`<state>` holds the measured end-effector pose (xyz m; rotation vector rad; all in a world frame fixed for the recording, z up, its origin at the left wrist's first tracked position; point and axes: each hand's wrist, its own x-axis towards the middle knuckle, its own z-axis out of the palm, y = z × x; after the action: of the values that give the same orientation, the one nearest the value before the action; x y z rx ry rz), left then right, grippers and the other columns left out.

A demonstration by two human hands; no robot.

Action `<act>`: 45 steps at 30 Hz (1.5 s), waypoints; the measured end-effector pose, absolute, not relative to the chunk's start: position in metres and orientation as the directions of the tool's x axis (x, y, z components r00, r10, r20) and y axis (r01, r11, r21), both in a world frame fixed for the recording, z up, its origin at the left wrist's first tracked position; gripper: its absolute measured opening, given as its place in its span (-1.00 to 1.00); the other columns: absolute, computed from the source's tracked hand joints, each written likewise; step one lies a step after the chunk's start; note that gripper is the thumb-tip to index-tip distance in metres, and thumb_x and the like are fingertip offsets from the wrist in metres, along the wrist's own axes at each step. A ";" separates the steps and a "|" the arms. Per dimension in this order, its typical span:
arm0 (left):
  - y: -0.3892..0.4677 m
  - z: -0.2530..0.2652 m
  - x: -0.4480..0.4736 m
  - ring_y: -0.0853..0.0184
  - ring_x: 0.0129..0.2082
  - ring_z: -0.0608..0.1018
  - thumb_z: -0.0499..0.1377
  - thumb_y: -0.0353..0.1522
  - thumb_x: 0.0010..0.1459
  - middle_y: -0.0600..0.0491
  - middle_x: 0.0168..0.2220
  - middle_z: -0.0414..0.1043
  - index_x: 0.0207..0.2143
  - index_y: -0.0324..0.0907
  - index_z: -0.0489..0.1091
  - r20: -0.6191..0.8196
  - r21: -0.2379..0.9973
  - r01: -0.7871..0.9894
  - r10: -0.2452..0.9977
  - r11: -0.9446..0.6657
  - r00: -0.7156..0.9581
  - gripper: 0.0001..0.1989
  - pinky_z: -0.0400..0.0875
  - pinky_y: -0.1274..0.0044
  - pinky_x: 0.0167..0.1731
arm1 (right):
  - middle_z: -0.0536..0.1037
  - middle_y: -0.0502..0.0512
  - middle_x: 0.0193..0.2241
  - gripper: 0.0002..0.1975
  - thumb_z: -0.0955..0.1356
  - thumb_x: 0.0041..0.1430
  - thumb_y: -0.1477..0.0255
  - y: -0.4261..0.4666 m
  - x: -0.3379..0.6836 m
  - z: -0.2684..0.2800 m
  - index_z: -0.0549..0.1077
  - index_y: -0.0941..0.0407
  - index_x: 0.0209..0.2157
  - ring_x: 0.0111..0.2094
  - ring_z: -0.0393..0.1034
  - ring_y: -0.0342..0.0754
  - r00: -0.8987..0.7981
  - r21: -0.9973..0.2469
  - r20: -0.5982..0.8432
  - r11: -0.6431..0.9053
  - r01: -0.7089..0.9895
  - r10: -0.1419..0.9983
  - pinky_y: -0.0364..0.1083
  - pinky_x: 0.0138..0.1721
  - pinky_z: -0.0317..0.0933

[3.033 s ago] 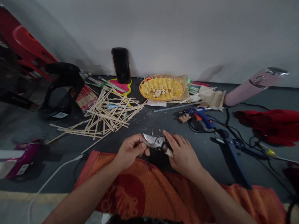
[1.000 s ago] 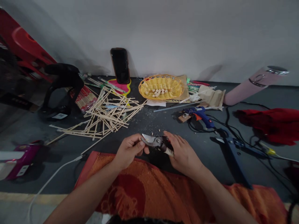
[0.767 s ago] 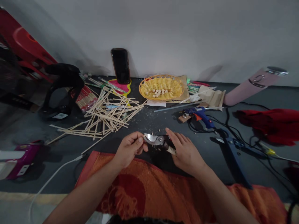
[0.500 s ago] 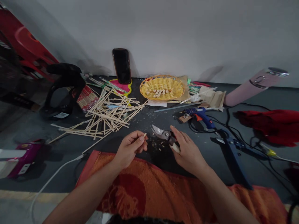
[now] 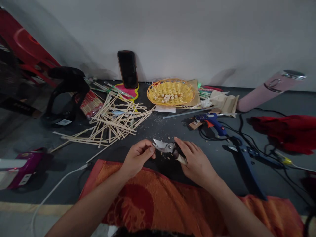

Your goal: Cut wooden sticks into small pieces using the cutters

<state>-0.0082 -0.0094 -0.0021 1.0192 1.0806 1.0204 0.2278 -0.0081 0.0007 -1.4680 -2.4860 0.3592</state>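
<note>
pruners (image 5: 163, 146), one pair, metal-bladed: held above the dark tabletop (image 5: 206, 161), blade pointed toward nine o'clock; positions below are read from this item, with twelve at the wall (image 5: 172, 39).

right hand (image 5: 197, 163), at four o'clock: wrapped around the pruner handles.

left hand (image 5: 138, 156), at nine: thumb and fingertips are drawn together beside the blade tip; whether a piece is pinched between them cannot be told.

loose pale bits (image 5: 169, 138), few: scattered near the blade, toward twelve.

yellow wicker basket (image 5: 172, 86), at twelve: small pale cut pieces (image 5: 168, 98) are contained in it.

thin pale sticks (image 5: 118, 128), one heap: piled crosswise at ten.

phone (image 5: 128, 70), at eleven: propped upright against the wall.

blue glue gun (image 5: 217, 125), at two: laid on its side, with the pink flask (image 5: 261, 93) placed farther out.

red cloth (image 5: 296, 131), at three: bunched.

orange towel (image 5: 133, 205), at six: spread beneath the forearms.

purple box (image 5: 31, 164), at nine: set well apart.
</note>
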 end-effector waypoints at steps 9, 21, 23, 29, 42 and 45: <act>-0.009 -0.001 -0.010 0.44 -0.46 0.38 0.21 -0.27 0.15 0.09 -0.51 0.40 -0.41 -0.22 0.40 -0.156 0.980 -0.096 0.970 0.176 0.187 -0.81 0.22 0.61 -0.39 | 0.36 0.25 0.04 -0.29 0.25 0.08 0.55 -0.008 0.228 0.006 0.00 0.12 0.27 0.00 0.26 0.12 -0.477 -0.320 0.045 0.465 0.825 0.877 0.10 -0.03 0.22; -0.010 -0.005 -0.008 0.50 -0.54 0.32 0.19 -0.28 0.17 0.12 -0.55 0.36 -0.36 -0.22 0.37 -0.153 0.947 -0.250 0.967 0.202 0.204 -0.83 0.15 0.64 -0.50 | 0.42 0.19 -0.08 -0.33 0.22 0.09 0.59 -0.010 0.223 0.001 0.05 0.06 0.24 -0.12 0.37 0.07 -0.402 -0.372 0.026 0.382 0.846 0.915 0.02 -0.13 0.31; -0.010 -0.003 -0.008 0.51 -0.56 0.30 0.19 -0.28 0.18 0.13 -0.56 0.34 -0.32 -0.22 0.37 -0.169 0.930 -0.293 0.966 0.223 0.197 -0.83 0.13 0.65 -0.53 | 0.39 0.21 -0.04 -0.30 0.25 0.05 0.59 -0.008 0.224 0.001 0.02 0.07 0.25 -0.08 0.34 0.12 -0.373 -0.354 0.059 0.368 0.860 0.926 0.06 -0.10 0.30; -0.006 0.001 -0.008 0.56 -0.60 0.27 0.19 -0.30 0.18 0.13 -0.56 0.34 -0.29 -0.22 0.36 -0.218 0.865 -0.422 0.961 0.272 0.171 -0.84 0.07 0.68 -0.58 | 0.38 0.21 -0.07 -0.60 0.27 0.00 0.61 -0.007 0.227 -0.004 0.24 0.12 -0.07 -0.09 0.33 0.06 -0.367 -0.437 0.180 0.409 0.801 0.913 0.03 -0.08 0.26; -0.007 -0.001 -0.008 0.56 -0.60 0.29 0.20 -0.30 0.17 0.12 -0.55 0.37 -0.31 -0.23 0.35 -0.233 0.860 -0.427 0.960 0.278 0.156 -0.84 0.10 0.69 -0.58 | 0.24 0.25 0.15 -0.66 0.25 -0.02 0.65 -0.010 0.224 0.004 0.28 0.11 -0.16 0.03 0.23 0.12 -0.436 -0.276 0.100 0.446 0.852 0.894 0.08 -0.07 0.18; -0.007 -0.004 -0.007 0.55 -0.58 0.29 0.19 -0.28 0.18 0.11 -0.54 0.37 -0.32 -0.23 0.34 -0.226 0.882 -0.382 0.960 0.275 0.168 -0.83 0.09 0.68 -0.57 | 0.21 0.25 0.17 -0.65 0.25 -0.02 0.64 -0.011 0.223 0.004 0.28 0.11 -0.14 0.02 0.23 0.13 -0.431 -0.240 0.082 0.438 0.867 0.899 0.08 -0.10 0.17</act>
<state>-0.0069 -0.0069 -0.0038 0.7773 0.9349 1.1052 0.2227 -0.0115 0.0045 -1.5502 -2.4902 0.2389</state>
